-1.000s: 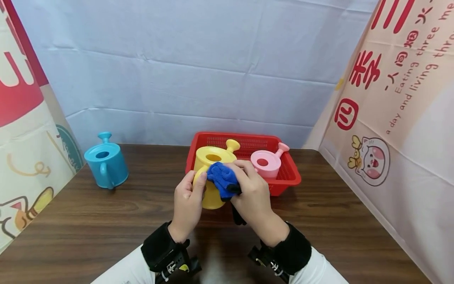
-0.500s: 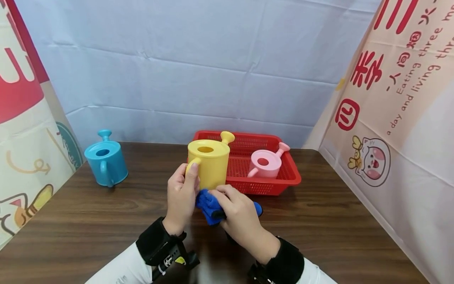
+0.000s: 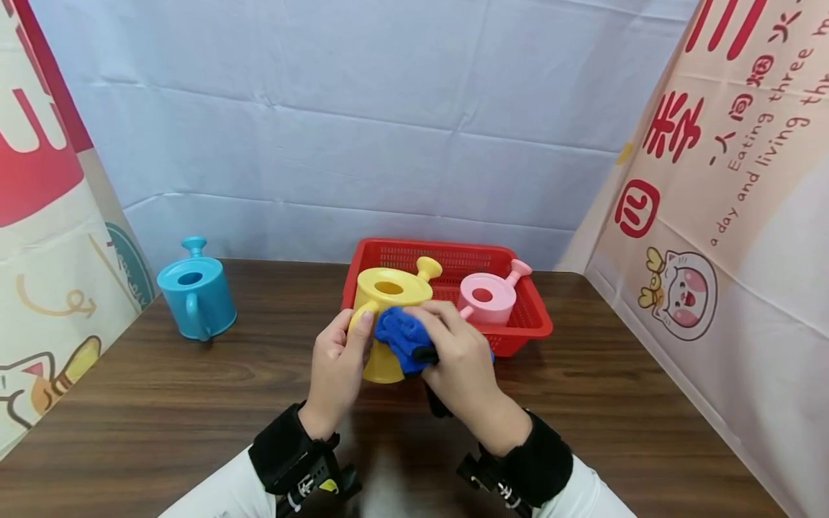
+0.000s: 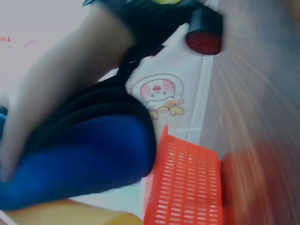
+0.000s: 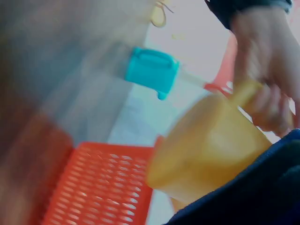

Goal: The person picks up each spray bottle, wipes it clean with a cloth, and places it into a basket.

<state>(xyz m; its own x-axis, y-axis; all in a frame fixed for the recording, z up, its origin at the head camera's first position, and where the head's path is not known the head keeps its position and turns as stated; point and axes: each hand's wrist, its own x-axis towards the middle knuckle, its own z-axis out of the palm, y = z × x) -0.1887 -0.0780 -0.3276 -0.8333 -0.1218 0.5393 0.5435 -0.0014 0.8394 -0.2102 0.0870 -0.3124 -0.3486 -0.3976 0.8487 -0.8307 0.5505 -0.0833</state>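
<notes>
My left hand grips the handle of a yellow watering can, lifted in front of the red basket with its round spout head toward the back right. A bunched blue cloth with black edging lies against the can's near right side. Curled around that cloth are the fingers of my right hand, and black strips dangle below them. From the right wrist, the yellow can shows its side, with my left hand at the handle. The cloth fills much of the left wrist view.
Behind the hands stands a red perforated basket holding a pink watering can. A blue watering can is at the left on the dark wooden table. Cloth screens enclose the back and sides.
Half a second ago the yellow can stood higher and more upright, with the cloth at its base. Now the can is lower and to the right, and the cloth has moved up its side.
</notes>
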